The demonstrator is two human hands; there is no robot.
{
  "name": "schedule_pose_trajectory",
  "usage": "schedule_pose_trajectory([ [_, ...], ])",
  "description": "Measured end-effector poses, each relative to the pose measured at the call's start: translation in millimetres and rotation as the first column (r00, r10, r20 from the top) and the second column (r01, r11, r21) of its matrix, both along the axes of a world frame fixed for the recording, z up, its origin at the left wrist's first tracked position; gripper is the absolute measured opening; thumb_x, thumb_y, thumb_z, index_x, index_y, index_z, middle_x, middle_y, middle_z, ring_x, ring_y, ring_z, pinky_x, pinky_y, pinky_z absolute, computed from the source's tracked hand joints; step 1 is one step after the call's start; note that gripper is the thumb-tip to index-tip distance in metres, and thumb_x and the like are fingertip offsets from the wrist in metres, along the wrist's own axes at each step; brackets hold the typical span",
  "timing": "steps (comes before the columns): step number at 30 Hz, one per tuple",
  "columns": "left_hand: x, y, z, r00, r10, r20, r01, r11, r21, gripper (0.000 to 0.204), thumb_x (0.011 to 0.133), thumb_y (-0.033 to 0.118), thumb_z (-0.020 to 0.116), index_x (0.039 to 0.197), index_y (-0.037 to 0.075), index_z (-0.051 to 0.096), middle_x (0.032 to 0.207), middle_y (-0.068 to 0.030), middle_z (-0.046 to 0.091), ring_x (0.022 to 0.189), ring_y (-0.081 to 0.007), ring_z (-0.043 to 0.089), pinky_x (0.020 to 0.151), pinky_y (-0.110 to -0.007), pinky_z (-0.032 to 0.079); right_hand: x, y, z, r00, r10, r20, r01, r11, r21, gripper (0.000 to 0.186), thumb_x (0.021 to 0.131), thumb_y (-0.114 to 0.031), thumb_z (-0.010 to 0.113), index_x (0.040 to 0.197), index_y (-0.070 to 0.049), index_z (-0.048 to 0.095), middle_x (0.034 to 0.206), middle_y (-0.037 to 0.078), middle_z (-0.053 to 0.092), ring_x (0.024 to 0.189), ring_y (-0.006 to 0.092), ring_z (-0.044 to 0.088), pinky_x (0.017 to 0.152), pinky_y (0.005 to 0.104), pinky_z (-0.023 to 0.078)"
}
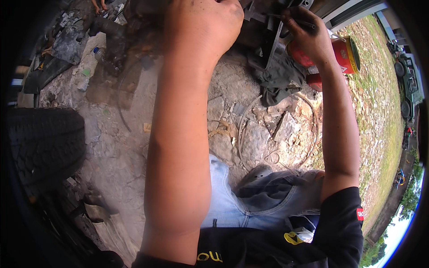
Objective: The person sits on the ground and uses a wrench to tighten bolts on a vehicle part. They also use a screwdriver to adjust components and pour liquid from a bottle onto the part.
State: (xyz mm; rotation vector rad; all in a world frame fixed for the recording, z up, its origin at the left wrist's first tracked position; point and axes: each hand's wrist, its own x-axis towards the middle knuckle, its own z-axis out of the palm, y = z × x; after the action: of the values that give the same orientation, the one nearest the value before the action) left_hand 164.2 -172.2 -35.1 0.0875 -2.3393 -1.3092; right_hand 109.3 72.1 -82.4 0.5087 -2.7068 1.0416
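Observation:
My left hand (205, 24) is at the top centre against dark metal parts, its fingers curled out of sight; I cannot make out what they hold. My right hand (308, 40), higher on the right, has its fingers closed on a thin metal rod (313, 26), beside an upright dark metal plate (272, 47). A dark cloth (279, 78) lies on the ground below that plate. A red bucket (351, 56) stands just behind my right hand.
A tyre (47, 147) is at my left. A looped cable (241, 134) lies on broken, rocky ground. Metal scraps (67, 42) lie upper left, near another person's hands (98, 6). A green vehicle (406, 85) stands beyond the grass at right.

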Motion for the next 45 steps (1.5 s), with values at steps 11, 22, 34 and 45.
schedule_pose_trajectory([
  [11,-22.2,31.3,-50.8,0.663,-0.604,0.443,0.109,0.663,0.740,0.044,0.101,0.044,0.049,0.123,0.007,0.061,0.113,-0.0075,0.064,0.102,-0.0214,0.064,0.098,-0.043,0.042,40.4,-56.3,-12.3,0.967,0.183,0.175,-0.122,0.942,-0.312,0.024,0.097,-0.016,0.061,0.113,0.001,0.057,0.104,0.011,0.068,0.100,0.0152,0.064,0.089,0.0310,0.051],
  [22,-48.5,0.2,-105.5,0.599,-0.430,0.676,0.452,0.878,0.158,0.030,0.100,0.029,0.054,0.109,0.005,0.071,0.098,-0.0067,0.070,0.095,-0.0183,0.065,0.083,-0.035,0.049,-10.5,12.5,-30.6,0.973,-0.197,-0.118,0.210,0.970,0.120,0.047,0.094,-0.029,0.059,0.135,-0.007,0.054,0.112,0.021,0.068,0.110,0.0364,0.064,0.093,0.0408,0.049],
  [34,-55.3,26.4,-165.9,0.649,-0.416,0.637,0.526,0.850,0.020,0.025,0.092,0.016,0.057,0.114,0.017,0.070,0.117,-0.0148,0.067,0.109,-0.0359,0.063,0.092,-0.044,0.052,-1.1,-7.0,-44.8,0.988,-0.150,-0.035,0.151,0.906,0.395,0.050,0.092,-0.021,0.055,0.139,-0.007,0.051,0.134,0.021,0.055,0.119,0.0389,0.055,0.099,0.0430,0.047],
  [45,-59.4,31.3,-175.2,0.477,-0.221,0.851,0.684,0.702,-0.201,0.029,0.092,0.012,0.059,0.119,0.007,0.068,0.121,-0.0206,0.065,0.113,-0.0339,0.063,0.096,-0.041,0.051,-3.8,-8.6,-46.1,0.989,-0.136,-0.049,0.143,0.878,0.457,0.046,0.095,-0.022,0.053,0.138,-0.005,0.051,0.137,0.019,0.054,0.120,0.0388,0.055,0.100,0.0435,0.046],
])
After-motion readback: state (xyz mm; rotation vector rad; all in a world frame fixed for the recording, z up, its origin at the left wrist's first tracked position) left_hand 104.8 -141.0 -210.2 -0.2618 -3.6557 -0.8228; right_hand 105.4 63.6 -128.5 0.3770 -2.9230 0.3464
